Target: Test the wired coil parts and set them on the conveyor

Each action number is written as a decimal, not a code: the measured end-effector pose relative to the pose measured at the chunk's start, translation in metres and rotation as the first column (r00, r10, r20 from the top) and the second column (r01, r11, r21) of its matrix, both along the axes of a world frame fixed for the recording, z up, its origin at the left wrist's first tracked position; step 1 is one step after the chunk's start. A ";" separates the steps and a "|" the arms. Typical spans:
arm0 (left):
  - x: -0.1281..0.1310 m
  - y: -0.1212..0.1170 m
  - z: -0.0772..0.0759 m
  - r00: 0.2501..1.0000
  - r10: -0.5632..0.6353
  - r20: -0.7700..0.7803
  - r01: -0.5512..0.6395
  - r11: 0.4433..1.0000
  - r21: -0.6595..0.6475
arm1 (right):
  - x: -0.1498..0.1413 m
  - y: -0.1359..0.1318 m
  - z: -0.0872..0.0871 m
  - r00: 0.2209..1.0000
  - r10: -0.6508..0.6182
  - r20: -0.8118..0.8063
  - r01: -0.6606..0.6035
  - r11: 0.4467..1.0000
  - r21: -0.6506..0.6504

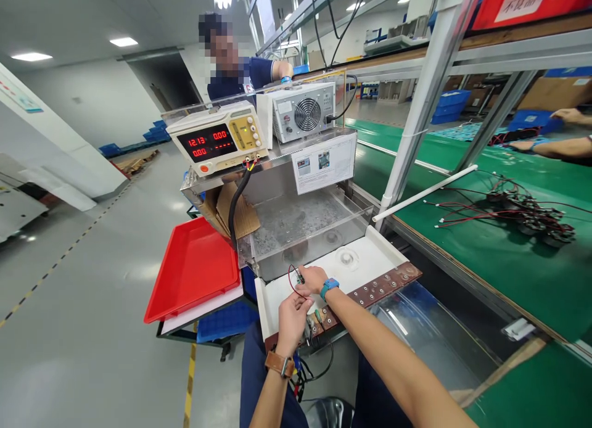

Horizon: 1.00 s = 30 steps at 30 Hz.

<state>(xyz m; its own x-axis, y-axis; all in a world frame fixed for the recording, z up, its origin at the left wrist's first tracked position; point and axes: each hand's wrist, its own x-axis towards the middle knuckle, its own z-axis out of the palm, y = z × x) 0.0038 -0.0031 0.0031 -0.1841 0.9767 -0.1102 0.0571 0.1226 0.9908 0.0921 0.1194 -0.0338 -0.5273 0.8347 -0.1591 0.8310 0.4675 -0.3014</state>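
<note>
A small dark circuit board (300,279) with a looped red wire (290,279) is pinched in the fingers of my right hand (313,280), which wears a blue wristband. Just below and to the left, my left hand (292,317) has its thumb and finger closed at the wire's lower end; the tip between them is too small to make out. Both hands are over the white fixture tray (272,286). Along its near edge runs a brown strip (370,292) with several metal studs. Clips with black leads (314,323) are attached close to my left hand.
A power supply (217,138) with red digits and a grey fan unit (303,110) stand on a metal shelf. A red tray (198,267) lies left. Wired round parts (531,212) rest on the green belt (462,243). One person (240,76) stands behind; another's arms (564,147) reach in right.
</note>
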 end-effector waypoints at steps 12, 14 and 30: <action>0.005 -0.001 -0.001 0.998 -0.064 -0.023 0.063 0.998 -0.022 | 0.000 0.001 -0.004 1.000 0.004 -0.023 -0.003 1.000 0.023; 0.005 -0.001 -0.002 0.997 -0.068 -0.021 0.068 0.997 -0.024 | 0.000 0.001 -0.004 1.000 0.000 -0.026 0.001 1.000 0.026; 0.003 0.001 -0.003 0.997 -0.070 0.014 0.071 0.995 -0.076 | -0.002 -0.001 -0.002 0.999 -0.018 -0.040 0.020 0.999 0.034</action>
